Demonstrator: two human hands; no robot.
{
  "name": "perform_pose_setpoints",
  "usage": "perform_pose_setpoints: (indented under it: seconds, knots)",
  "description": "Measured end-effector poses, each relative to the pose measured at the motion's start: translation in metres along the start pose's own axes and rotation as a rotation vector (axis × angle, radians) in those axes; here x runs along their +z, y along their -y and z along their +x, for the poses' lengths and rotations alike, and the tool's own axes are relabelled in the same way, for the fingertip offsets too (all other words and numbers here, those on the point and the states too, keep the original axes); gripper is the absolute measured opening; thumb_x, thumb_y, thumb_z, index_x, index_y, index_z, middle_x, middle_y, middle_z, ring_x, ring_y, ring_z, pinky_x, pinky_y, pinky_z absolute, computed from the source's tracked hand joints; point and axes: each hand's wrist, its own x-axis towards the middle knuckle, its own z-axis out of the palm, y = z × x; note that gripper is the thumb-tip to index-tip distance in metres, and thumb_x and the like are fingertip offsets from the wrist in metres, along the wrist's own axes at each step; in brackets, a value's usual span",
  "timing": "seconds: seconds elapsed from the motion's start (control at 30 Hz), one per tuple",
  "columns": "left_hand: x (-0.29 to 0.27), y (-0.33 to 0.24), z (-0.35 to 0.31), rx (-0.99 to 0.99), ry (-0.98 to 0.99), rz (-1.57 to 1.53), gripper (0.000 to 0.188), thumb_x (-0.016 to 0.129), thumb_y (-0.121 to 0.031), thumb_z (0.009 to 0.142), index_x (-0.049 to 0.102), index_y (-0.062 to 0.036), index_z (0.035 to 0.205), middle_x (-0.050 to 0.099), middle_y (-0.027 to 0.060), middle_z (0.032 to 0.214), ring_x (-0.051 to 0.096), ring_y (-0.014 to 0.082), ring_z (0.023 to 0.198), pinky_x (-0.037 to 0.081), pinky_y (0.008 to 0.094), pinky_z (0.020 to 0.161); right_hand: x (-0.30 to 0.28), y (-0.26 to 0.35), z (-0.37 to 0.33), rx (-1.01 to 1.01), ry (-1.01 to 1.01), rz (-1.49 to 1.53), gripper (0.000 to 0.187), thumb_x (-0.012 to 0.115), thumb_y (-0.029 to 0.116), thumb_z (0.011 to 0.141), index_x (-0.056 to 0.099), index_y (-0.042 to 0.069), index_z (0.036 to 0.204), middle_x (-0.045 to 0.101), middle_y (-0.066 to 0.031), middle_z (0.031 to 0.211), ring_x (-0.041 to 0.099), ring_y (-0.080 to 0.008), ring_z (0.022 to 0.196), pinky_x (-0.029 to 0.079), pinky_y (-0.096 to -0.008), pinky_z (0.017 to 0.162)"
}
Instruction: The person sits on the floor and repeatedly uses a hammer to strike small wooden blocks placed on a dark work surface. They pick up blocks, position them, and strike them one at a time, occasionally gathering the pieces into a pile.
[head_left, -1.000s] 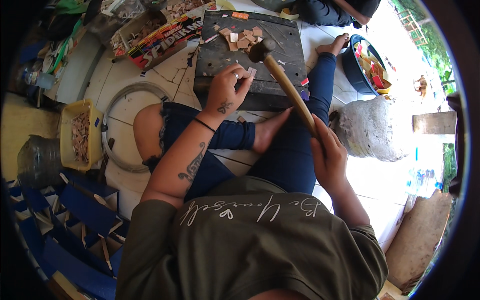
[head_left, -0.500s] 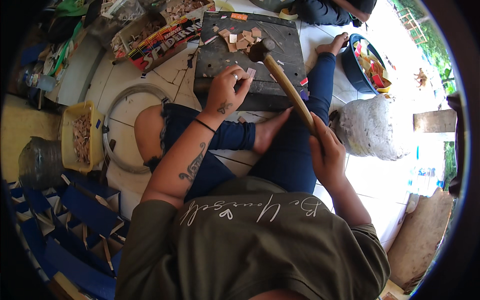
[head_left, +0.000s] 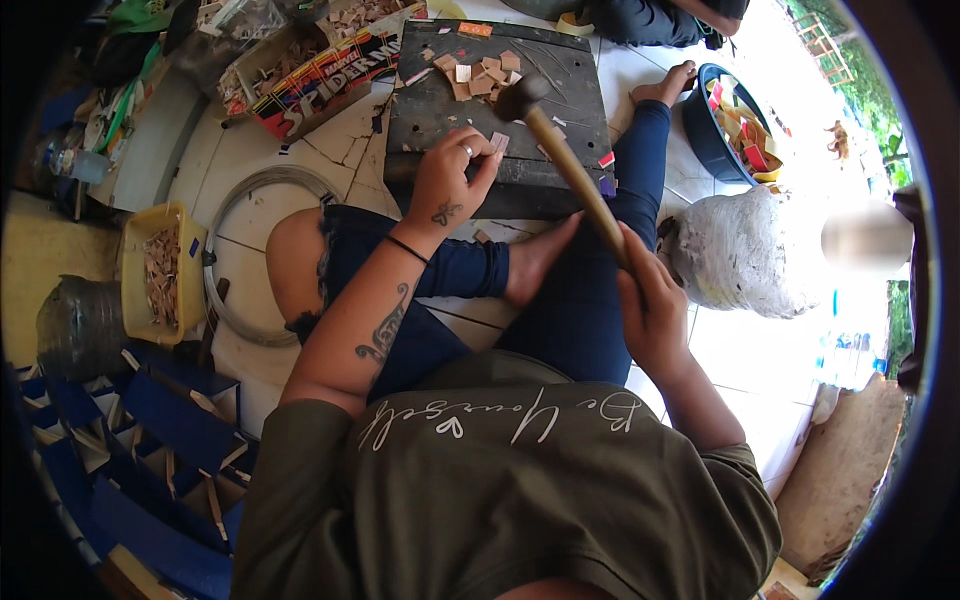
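The right hand [head_left: 652,308] grips a dark-headed hammer [head_left: 573,170] by its smooth wooden handle; the left hand [head_left: 456,178] pinches a thin rectangular piece [head_left: 499,143] at the scuffed black block [head_left: 425,118], near flat squarish chips [head_left: 484,76].

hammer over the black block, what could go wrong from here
The hammer in the right hand might strike the left hand, which pinches a small piece close to its path. A blow on the block could scatter the loose pieces on top. If the hammer slipped, it might hit the bare foot near the block.
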Motion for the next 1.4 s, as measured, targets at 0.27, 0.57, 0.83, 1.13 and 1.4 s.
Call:
perform_pose_setpoints:
  seconds: [0.27, 0.57, 0.83, 1.13, 1.4]
  knots:
    - [0.001, -0.004, 0.0, -0.063, -0.011, -0.044, 0.011, 0.068, -0.001, 0.082, 0.058, -0.0022, 0.077, 0.06, 0.0111, 0.077, 0.06, 0.0314, 0.075, 0.048, 0.0385, 0.069, 0.004, -0.005, -0.003, 0.131, 0.105, -0.019, 0.046, 0.055, 0.006, 0.095, 0.05, 0.007, 0.14, 0.065, -0.0195, 0.106, 0.067, -0.0357, 0.088, 0.052, -0.0377, 0.075]
    - [-0.014, -0.01, 0.001, -0.116, -0.025, -0.115, 0.004, 0.067, -0.004, 0.086, 0.064, -0.0015, 0.085, 0.062, 0.0101, 0.08, 0.063, 0.0234, 0.073, 0.049, 0.0324, 0.068, 0.007, -0.048, 0.007, 0.216, -0.047, -0.11, 0.039, 0.062, 0.01, 0.091, 0.06, 0.011, 0.129, 0.061, -0.0125, 0.089, 0.064, -0.0303, 0.08, 0.05, -0.0382, 0.072]
    - [-0.25, 0.101, -0.097, -0.517, -0.572, 0.12, 0.011, 0.067, -0.013, 0.092, 0.069, -0.0026, 0.096, 0.072, 0.0073, 0.098, 0.066, 0.0145, 0.089, 0.053, 0.0297, 0.08, 0.016, -0.096, 0.03, 0.097, 0.002, -0.438, 0.034, 0.07, 0.018, 0.084, 0.064, 0.011, 0.116, 0.059, -0.0096, 0.099, 0.059, -0.0295, 0.097, 0.044, -0.0413, 0.084]
    - [-0.473, 0.135, -0.203, -1.151, -0.599, 1.074, 0.046, 0.064, -0.032, 0.09, 0.063, 0.0034, 0.119, 0.071, 0.0186, 0.103, 0.067, 0.0336, 0.093, 0.052, 0.0403, 0.084, 0.052, -0.123, 0.171, 0.066, 0.01, -0.394, 0.033, 0.071, 0.027, 0.082, 0.068, 0.007, 0.109, 0.065, -0.0098, 0.104, 0.059, -0.0288, 0.107, 0.043, -0.042, 0.094]
    - [-0.252, 0.103, -0.031, -0.17, -0.111, 0.799, 0.046, 0.073, -0.017, 0.082, 0.06, -0.0047, 0.125, 0.059, 0.0163, 0.125, 0.052, 0.0348, 0.119, 0.036, 0.044, 0.107, 0.092, -0.136, 0.266, 0.281, 0.319, -0.736, 0.027, 0.069, 0.026, 0.076, 0.073, 0.003, 0.09, 0.072, -0.0161, 0.095, 0.07, -0.0347, 0.085, 0.055, -0.0432, 0.08]
